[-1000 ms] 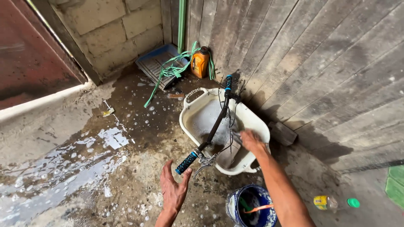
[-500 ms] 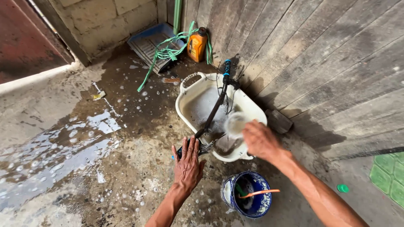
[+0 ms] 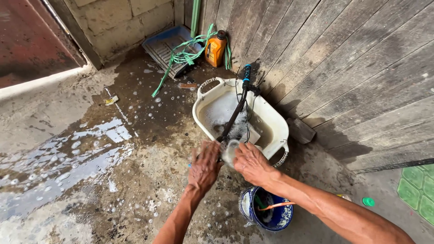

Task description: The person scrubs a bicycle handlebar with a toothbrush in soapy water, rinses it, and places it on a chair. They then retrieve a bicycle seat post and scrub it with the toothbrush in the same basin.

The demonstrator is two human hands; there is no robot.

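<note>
Both hands are low-centre in frame: my left hand [image 3: 205, 165] is wrapped round the near grip of the handlebar [image 3: 235, 113], my right hand [image 3: 251, 162] clamps a sponge [image 3: 229, 151] against it. It leans across the white tub [image 3: 271, 122]. Feels stiff but soapy-slick, so I'd hold the rubber grip.

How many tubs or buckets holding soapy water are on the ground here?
2: a white basin by the wooden wall, with a handlebar lying across it, and a small blue bucket below the right hand. None seem hidden.

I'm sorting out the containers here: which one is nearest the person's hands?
The white plastic tub with soapy water: both hands work right at its near rim. The small blue bucket sits below the right forearm; the orange jug stands by the wall.
</note>
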